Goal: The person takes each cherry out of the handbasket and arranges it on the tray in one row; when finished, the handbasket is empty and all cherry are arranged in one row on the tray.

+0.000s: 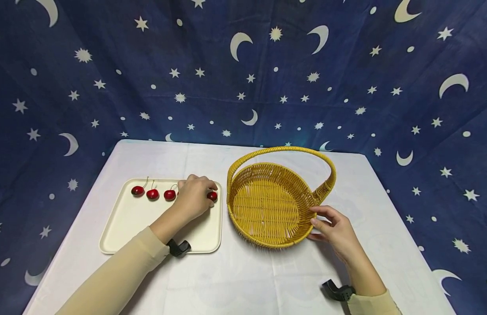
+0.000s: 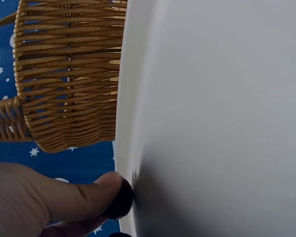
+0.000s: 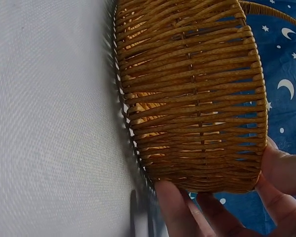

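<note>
My left hand [image 1: 194,197] is over the right part of the cream tray [image 1: 121,236], its thumb and a finger pinching a dark red cherry [image 1: 212,196]. In the left wrist view that cherry [image 2: 121,201] looks nearly black beside the tray's rim. Several more cherries, some with stems showing, lie in a row along the tray's far side, such as the leftmost cherry [image 1: 138,191]; my hand partly hides one. To the right stands a yellow-brown woven basket [image 1: 267,210] with nothing inside. My right hand [image 1: 338,229] grips its right side, with fingers [image 3: 175,210] against the weave.
The basket's tall arched handle [image 1: 283,149] rises over its far side. A white cloth [image 1: 243,284] covers the table. Behind hangs a dark blue curtain [image 1: 212,52] with moons and stars. Each wrist wears a black camera mount [image 1: 179,248].
</note>
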`<state>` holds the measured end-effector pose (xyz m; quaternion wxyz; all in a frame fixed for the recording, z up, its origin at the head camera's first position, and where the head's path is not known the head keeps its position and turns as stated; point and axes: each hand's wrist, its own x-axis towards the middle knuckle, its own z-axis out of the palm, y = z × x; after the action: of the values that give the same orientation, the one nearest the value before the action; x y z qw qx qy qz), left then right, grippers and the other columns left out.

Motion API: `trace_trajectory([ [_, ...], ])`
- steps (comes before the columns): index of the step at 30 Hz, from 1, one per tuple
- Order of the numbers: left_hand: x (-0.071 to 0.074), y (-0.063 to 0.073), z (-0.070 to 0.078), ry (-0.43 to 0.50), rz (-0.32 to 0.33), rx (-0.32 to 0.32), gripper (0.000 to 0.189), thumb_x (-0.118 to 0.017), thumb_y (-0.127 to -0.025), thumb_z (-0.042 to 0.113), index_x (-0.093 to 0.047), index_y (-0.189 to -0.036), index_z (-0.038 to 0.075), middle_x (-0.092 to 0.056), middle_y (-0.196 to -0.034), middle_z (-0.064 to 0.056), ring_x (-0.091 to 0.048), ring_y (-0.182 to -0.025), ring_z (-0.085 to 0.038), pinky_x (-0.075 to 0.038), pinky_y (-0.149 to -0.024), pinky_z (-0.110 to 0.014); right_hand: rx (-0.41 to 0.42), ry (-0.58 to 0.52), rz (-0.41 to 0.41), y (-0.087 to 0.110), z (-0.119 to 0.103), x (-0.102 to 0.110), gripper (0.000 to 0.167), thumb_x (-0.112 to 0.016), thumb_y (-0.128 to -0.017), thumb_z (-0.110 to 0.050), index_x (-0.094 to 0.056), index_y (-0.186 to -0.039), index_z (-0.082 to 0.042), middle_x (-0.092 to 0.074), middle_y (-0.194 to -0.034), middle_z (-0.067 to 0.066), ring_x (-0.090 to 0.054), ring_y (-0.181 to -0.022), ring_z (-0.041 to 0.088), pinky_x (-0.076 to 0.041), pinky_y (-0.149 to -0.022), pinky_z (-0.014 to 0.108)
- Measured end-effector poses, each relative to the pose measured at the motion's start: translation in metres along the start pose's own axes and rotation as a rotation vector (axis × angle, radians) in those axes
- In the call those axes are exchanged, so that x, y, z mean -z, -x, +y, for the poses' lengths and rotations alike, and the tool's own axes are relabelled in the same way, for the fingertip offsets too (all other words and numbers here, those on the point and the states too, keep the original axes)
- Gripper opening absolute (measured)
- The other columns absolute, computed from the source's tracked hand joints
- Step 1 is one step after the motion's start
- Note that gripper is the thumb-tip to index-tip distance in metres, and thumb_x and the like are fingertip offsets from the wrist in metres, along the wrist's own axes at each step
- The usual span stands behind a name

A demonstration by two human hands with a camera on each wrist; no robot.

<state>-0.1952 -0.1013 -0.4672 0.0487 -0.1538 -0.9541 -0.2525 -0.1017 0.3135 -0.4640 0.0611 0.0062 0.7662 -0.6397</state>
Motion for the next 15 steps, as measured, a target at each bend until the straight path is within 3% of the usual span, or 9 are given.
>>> trace_trajectory([
  [7,0.015,0.002,-0.001,0.051,-0.036,0.036,0.044,-0.092,-0.076,0.008,-0.081,-0.118,0.015,-0.081,-0.122,-0.006,-0.065,-0.114,-0.037,-0.036,-0.092,-0.058,0.066,0.087,-0.022,-0.002,-0.001,0.004,0.042,-0.069,-0.105,-0.008,-0.058,-0.141,0.011,-0.064,-0.135,0.002,-0.072,-0.110,0.006,-0.067,-0.083,0.041],
  [10,0.026,0.006,0.001,0.086,-0.047,0.058,0.043,-0.089,-0.080,0.006,-0.080,-0.122,0.013,-0.080,-0.124,-0.008,-0.065,-0.116,-0.038,-0.036,-0.092,-0.057,0.091,0.217,-0.021,-0.001,-0.002,0.006,0.043,-0.070,-0.105,-0.012,-0.060,-0.142,0.007,-0.063,-0.142,0.011,-0.069,-0.117,0.005,-0.066,-0.086,0.036],
  [12,0.034,0.010,0.002,0.102,-0.040,0.070,0.041,-0.086,-0.083,0.005,-0.079,-0.123,0.012,-0.079,-0.126,-0.009,-0.066,-0.117,-0.039,-0.036,-0.093,-0.058,0.105,0.345,-0.007,0.001,-0.004,0.008,0.043,-0.071,-0.105,-0.018,-0.063,-0.144,-0.001,-0.063,-0.146,0.015,-0.069,-0.123,0.012,-0.065,-0.090,0.035],
  [15,0.047,0.019,0.003,0.118,-0.009,0.091,0.039,-0.083,-0.087,0.006,-0.077,-0.126,0.010,-0.078,-0.128,-0.012,-0.066,-0.120,-0.041,-0.038,-0.095,-0.060,0.113,0.522,0.037,0.006,-0.010,0.009,0.045,-0.072,-0.105,-0.025,-0.064,-0.147,-0.012,-0.062,-0.152,0.015,-0.066,-0.133,0.028,-0.062,-0.099,0.043],
])
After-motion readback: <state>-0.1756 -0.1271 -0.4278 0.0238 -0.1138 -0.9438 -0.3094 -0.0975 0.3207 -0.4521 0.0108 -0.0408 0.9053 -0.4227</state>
